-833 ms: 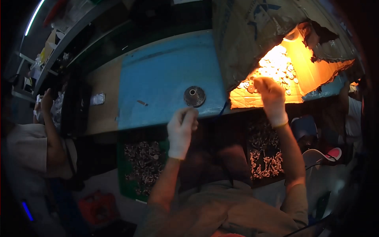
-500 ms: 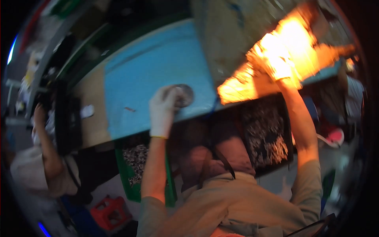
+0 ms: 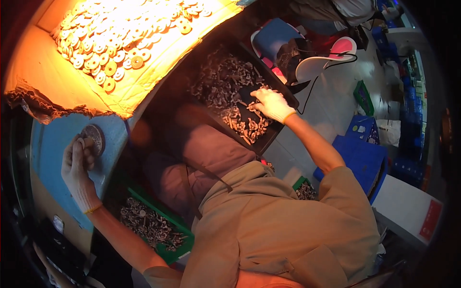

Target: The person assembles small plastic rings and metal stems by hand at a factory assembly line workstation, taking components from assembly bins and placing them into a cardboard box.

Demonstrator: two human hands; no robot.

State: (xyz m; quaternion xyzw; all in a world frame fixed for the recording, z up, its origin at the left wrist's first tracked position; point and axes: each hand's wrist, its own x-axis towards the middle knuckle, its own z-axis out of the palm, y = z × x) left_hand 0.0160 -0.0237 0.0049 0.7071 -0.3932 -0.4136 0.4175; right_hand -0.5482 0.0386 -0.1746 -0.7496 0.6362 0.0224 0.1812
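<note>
My left hand (image 3: 79, 165), in a white knit glove with a yellow cuff, is closed over the blue tabletop (image 3: 55, 149). Its fingertips pinch a small round piece (image 3: 87, 142) right beside a grey, round, thick disc (image 3: 98, 139); the fingers partly cover both. My right hand (image 3: 272, 104), gloved too, reaches over the black bin (image 3: 274, 144) with its fingers extended and apart. Small metal parts (image 3: 240, 126) lie heaped in that bin, just under the fingertips. I see nothing clearly held there.
A brightly lit cardboard box (image 3: 62, 91) of round washer-like discs (image 3: 110, 69) stands on the table. Below the table edge is a green bin (image 3: 185, 240) of small metal parts. A pink-and-white object (image 3: 331, 55), a cable and blue crates (image 3: 357, 156) lie to the right.
The view has swung to the right. My right hand has left the lit cardboard box and come over the black bin. My left hand stays by the grey disc, its fingers now pinched.
</note>
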